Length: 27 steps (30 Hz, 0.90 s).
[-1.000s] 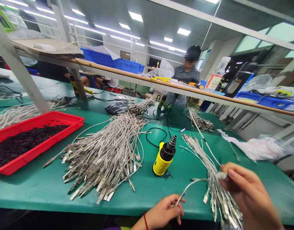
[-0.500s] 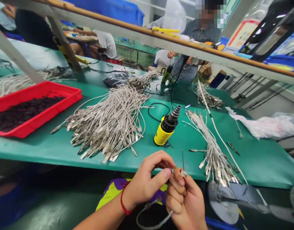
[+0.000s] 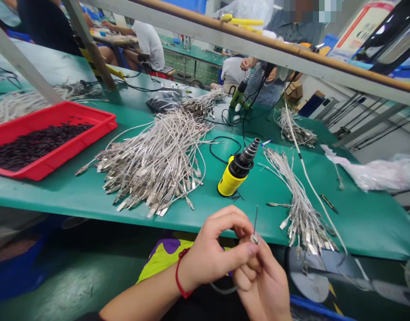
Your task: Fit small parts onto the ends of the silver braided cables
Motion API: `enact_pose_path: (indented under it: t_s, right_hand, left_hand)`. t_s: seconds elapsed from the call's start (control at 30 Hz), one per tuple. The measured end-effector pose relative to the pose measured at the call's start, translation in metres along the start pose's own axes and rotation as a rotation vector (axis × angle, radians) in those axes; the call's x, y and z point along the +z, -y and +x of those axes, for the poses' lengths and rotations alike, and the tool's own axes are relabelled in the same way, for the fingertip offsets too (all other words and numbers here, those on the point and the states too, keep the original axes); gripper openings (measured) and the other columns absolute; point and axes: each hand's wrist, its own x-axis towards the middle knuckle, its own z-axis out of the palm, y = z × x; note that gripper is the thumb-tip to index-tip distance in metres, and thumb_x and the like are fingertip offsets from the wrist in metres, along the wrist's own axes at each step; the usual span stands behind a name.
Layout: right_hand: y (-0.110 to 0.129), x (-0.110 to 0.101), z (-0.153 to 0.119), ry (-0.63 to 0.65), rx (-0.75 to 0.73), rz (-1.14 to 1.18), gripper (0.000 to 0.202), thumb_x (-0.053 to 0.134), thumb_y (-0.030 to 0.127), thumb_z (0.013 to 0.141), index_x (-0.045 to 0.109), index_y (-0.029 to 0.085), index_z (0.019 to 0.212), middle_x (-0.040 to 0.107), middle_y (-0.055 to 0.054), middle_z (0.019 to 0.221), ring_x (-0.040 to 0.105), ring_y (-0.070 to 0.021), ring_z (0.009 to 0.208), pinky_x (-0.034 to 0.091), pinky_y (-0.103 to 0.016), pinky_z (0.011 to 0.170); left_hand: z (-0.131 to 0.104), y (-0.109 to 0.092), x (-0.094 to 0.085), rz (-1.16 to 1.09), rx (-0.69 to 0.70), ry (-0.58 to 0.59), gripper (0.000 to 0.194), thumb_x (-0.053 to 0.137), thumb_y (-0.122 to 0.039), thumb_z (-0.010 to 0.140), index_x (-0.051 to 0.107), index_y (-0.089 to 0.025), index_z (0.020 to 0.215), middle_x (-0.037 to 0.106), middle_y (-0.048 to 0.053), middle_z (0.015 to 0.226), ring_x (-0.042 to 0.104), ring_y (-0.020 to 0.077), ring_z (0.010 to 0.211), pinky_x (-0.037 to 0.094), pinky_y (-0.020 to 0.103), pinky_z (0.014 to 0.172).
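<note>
My left hand (image 3: 218, 254), with a red string bracelet at the wrist, pinches at the end of a grey cable (image 3: 225, 290). My right hand (image 3: 261, 276) is curled round the same cable, its fingertips touching those of my left hand. A thin dark wire stands up from the pinched end. The cable loops below my hands, partly hidden. Beyond them a yellow heat gun (image 3: 232, 178) stands upright, black nozzle up. A large pile of grey USB cables (image 3: 151, 165) lies to its left, a smaller bundle (image 3: 298, 205) to its right.
A red tray (image 3: 58, 162) of small dark pieces stands at the left. A shelf rail (image 3: 275, 44) crosses above the green table (image 3: 368, 223). A plastic bag (image 3: 382, 171) and a pen-like tool (image 3: 329, 203) lie at the right. A person's hands (image 3: 248, 63) hold something at the far side.
My left thumb has moved right over the cable end, and my right hand has turned slightly. The camera view has shifted, so the table things appear a little higher and further right.
</note>
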Motion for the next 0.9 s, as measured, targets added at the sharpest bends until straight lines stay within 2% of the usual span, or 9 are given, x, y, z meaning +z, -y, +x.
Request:
enact_pose_path:
  t_s: [0.17, 0.4, 0.53, 0.67, 0.9]
  right_hand:
    - [-0.001, 0.004, -0.003, 0.056, -0.093, -0.094, 0.027, 0.078, 0.037, 0.092, 0.064, 0.019, 0.076, 0.017, 0.013, 0.055, 0.006, -0.0035, 0.045, 0.016, -0.016, 0.040]
    - [-0.005, 0.003, -0.007, 0.078, -0.197, -0.215, 0.028, 0.070, 0.043, 0.097, 0.073, 0.020, 0.082, 0.020, 0.012, 0.056, 0.011, -0.0037, 0.045, 0.019, -0.015, 0.041]
    - [-0.009, -0.003, -0.010, 0.133, -0.268, -0.263, 0.021, 0.066, 0.039, 0.099, 0.077, 0.022, 0.093, 0.023, 0.011, 0.057, 0.016, -0.0045, 0.045, 0.023, -0.015, 0.042]
    - [-0.011, -0.008, -0.013, 0.174, -0.309, -0.283, 0.022, 0.060, 0.033, 0.101, 0.078, 0.021, 0.108, 0.025, 0.010, 0.057, 0.020, -0.0050, 0.046, 0.030, -0.017, 0.045]
    - [-0.012, 0.000, -0.009, 0.146, -0.349, -0.349, 0.019, 0.065, 0.031, 0.099, 0.080, 0.022, 0.106, 0.030, 0.009, 0.055, 0.023, -0.0055, 0.047, 0.033, -0.016, 0.046]
  left_hand:
    - [-0.001, 0.003, -0.003, -0.032, 0.037, 0.004, 0.008, 0.074, -0.017, 0.086, 0.071, -0.016, 0.094, 0.063, 0.003, 0.091, 0.061, 0.0157, 0.085, 0.050, 0.029, 0.079]
    - [-0.003, 0.008, -0.004, -0.073, 0.078, -0.006, 0.007, 0.072, -0.017, 0.088, 0.073, -0.015, 0.095, 0.064, 0.003, 0.090, 0.061, 0.0146, 0.084, 0.050, 0.028, 0.078]
    - [-0.001, 0.009, -0.004, -0.122, 0.059, -0.010, 0.004, 0.071, -0.018, 0.089, 0.073, -0.016, 0.093, 0.065, 0.003, 0.088, 0.061, 0.0145, 0.082, 0.051, 0.026, 0.074]
    - [0.000, 0.011, -0.005, -0.208, 0.041, -0.019, 0.006, 0.073, -0.016, 0.087, 0.074, -0.017, 0.093, 0.065, 0.003, 0.087, 0.060, 0.0134, 0.080, 0.050, 0.024, 0.072]
    - [-0.001, 0.012, -0.006, -0.260, -0.020, -0.037, 0.005, 0.073, -0.021, 0.090, 0.074, -0.017, 0.091, 0.063, 0.003, 0.087, 0.059, 0.0130, 0.082, 0.048, 0.023, 0.073]
